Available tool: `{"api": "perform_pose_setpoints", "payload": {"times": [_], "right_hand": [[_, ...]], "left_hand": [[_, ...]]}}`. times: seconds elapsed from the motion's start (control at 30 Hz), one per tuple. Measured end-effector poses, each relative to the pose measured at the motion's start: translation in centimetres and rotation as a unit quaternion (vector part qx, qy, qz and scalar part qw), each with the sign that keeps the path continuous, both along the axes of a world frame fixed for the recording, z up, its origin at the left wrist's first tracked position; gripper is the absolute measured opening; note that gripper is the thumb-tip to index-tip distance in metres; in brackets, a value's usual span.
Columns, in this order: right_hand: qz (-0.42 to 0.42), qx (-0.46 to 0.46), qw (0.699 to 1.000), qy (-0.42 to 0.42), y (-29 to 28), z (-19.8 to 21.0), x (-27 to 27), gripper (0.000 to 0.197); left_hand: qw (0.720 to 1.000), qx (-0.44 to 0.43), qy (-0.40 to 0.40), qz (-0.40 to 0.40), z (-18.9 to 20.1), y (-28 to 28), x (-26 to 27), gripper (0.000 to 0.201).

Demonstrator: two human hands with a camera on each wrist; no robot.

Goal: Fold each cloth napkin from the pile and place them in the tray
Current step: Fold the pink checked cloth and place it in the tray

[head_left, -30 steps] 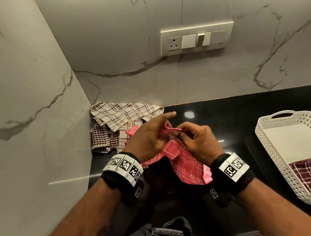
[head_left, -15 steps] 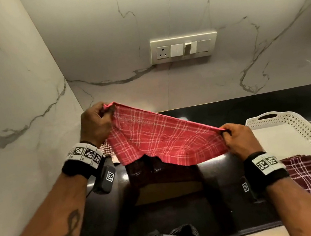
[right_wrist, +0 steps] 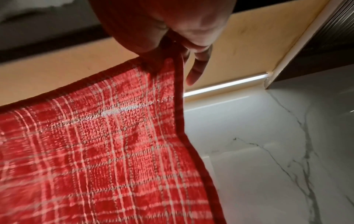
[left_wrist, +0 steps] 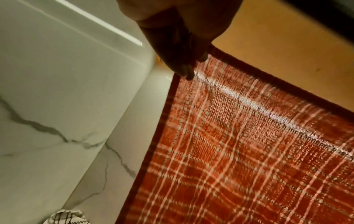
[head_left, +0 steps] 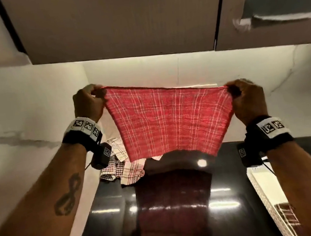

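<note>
From the head view, a dark glossy counter (head_left: pixel 113 221) runs below marble walls (head_left: pixel 8 111), with brown cabinets (head_left: pixel 115 18) overhead. A pile (head_left: pixel 124 169) of checked napkins lies at the back left corner of the counter, partly hidden by the left wrist camera. A white perforated tray (head_left: pixel 262 188) shows at the right edge, mostly covered by the right forearm, with a dark folded napkin (head_left: pixel 286 217) in it. The red napkin (head_left: pixel 171 119), plaid with thin white lines, hangs spread flat in the air above the counter, between pile and tray. The left hand (head_left: pixel 88 103) pinches its top left corner and the right hand (head_left: pixel 248 97) its top right corner. In the left wrist view the fingertips (left_wrist: pixel 184 66) nip the dark-hemmed corner of the napkin (left_wrist: pixel 249 151); a bit of the pile (left_wrist: pixel 65 216) shows below. In the right wrist view the hand (right_wrist: pixel 162 30) pinches the other corner of the napkin (right_wrist: pixel 105 144), one finger (right_wrist: pixel 197 71) hanging loose beside the hem.
</note>
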State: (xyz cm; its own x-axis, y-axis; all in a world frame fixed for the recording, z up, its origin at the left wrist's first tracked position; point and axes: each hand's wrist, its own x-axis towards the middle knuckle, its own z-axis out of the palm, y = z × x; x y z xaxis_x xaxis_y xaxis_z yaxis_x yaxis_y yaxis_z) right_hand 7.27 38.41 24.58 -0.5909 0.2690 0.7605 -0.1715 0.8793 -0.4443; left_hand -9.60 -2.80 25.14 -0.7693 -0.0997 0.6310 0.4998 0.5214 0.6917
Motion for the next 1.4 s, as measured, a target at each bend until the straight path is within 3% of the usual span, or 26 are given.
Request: {"api": "perform_pose_setpoints", "payload": {"times": [0.1,0.2,0.3,0.43,0.53,0.63,0.73,0.83,0.97,1.1,1.27,1.4], "right_hand": [[0.057,-0.007,0.998,0.031,-0.4,-0.1,4.6,0.023],[0.087,-0.051,0.995,0.016,-0.9,-3.2,9.5,0.019],[0.120,-0.093,0.987,-0.048,-1.4,-9.1,14.0,0.020],[0.156,-0.095,0.969,-0.165,-2.1,-18.5,19.1,0.031],[0.154,-0.122,0.946,-0.259,-2.5,-23.9,22.4,0.047],[0.149,-0.134,0.920,-0.337,-2.4,-27.1,24.9,0.028],[0.181,-0.200,0.875,-0.401,-2.1,-27.7,27.5,0.019],[0.212,-0.314,0.823,-0.423,-2.0,-25.7,28.9,0.013],[0.184,-0.289,0.860,-0.378,-1.0,-23.9,25.8,0.013],[0.097,-0.240,0.893,-0.369,-0.3,-25.4,18.5,0.010],[-0.008,-0.239,0.888,-0.393,1.1,-30.2,10.2,0.011],[-0.058,-0.222,0.871,-0.434,1.5,-33.4,6.7,0.008]], "left_hand": [[0.999,0.030,0.031,-0.006,-0.9,-2.2,5.1,0.015],[0.999,0.034,0.028,-0.009,-4.2,-3.6,12.2,0.006],[1.000,-0.027,-0.003,0.006,-9.5,-4.9,19.4,0.021],[0.987,-0.084,-0.129,0.037,-18.2,-7.0,25.7,0.046],[0.966,-0.145,-0.216,0.000,-23.3,-8.1,29.2,0.058],[0.938,-0.190,-0.289,-0.038,-26.0,-8.9,32.3,0.046],[0.919,-0.179,-0.345,-0.073,-26.7,-9.6,34.8,0.032],[0.918,-0.147,-0.358,-0.092,-26.3,-10.1,36.1,0.024],[0.930,-0.132,-0.339,-0.044,-25.1,-9.3,34.1,0.008],[0.940,-0.135,-0.311,0.015,-25.2,-6.5,27.0,0.005],[0.918,-0.180,-0.354,0.011,-28.9,-3.3,17.2,0.008],[0.891,-0.201,-0.408,-0.001,-33.2,-2.1,13.0,0.008]]}}
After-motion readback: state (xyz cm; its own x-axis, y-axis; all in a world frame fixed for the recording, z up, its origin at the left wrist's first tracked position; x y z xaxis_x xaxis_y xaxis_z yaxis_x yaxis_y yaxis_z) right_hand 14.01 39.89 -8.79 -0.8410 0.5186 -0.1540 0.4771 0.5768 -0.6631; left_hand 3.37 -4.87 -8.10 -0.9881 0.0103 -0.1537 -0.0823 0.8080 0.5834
